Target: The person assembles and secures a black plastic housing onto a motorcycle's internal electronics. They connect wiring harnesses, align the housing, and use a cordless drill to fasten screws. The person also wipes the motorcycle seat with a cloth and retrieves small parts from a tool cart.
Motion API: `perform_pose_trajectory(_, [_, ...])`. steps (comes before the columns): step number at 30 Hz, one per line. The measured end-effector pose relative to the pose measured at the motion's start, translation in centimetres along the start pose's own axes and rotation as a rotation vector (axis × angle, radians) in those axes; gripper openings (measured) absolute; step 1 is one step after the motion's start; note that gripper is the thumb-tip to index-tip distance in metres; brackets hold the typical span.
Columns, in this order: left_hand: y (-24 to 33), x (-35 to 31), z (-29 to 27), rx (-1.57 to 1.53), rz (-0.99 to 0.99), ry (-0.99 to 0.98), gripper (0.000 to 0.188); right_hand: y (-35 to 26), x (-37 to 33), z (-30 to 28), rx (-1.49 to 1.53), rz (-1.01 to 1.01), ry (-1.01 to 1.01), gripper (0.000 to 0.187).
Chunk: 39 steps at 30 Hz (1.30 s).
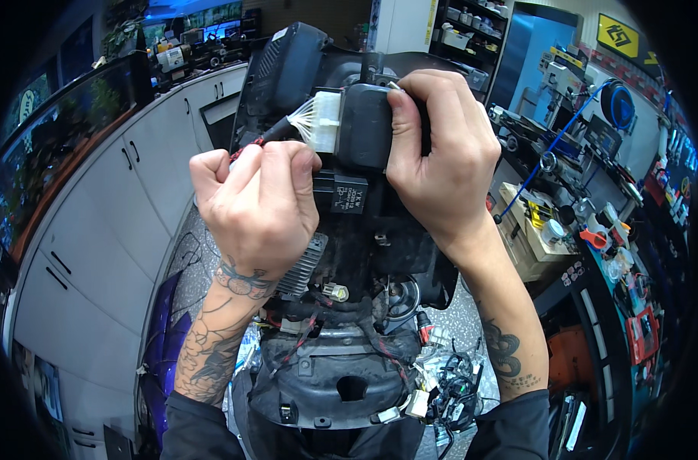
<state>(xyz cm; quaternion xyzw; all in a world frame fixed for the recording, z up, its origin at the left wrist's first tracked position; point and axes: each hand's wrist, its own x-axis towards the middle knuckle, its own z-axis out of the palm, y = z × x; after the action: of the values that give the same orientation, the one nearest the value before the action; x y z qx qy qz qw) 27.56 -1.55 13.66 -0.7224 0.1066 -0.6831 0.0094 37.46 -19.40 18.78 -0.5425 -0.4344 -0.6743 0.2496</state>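
My left hand [257, 199] is closed, its curled fingers around a dark sleeved wiring harness [276, 129] with some red on it; the fingertips are partly hidden. The harness fans out into several pale wires that enter a white multi-pin connector [326, 123]. That connector sits against the left side of a black rounded control box [366, 126]. With thumb and fingers, my right hand [445, 146] grips the right side of this box. Just below is a small black relay [349, 194] with pale printing.
A black plastic vehicle body panel [318, 376] fills the middle below, with a finned metal part [307, 264] and loose wires. Bagged cables and connectors [449, 391] lie on the right. Grey cabinets [103, 199] line the left; a cluttered workbench [548, 222] stands right.
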Motion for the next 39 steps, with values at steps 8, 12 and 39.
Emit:
perform_pose_trajectory(8, [-0.2,0.2,-0.1,0.042,0.023,-0.008,0.027,0.1,-0.1,0.1,-0.017,-0.019,0.005,0.011])
perform_pose_trajectory(12, [-0.2,0.1,0.2,-0.025,0.004,0.016,0.029,0.2,-0.1,0.0,-0.005,-0.012,-0.002,0.011])
perform_pose_trajectory(39, [-0.5,-0.1,0.6,-0.269,-0.115,0.057,0.035,-0.6,2.6,-1.6,-0.107,-0.172,-0.018,0.012])
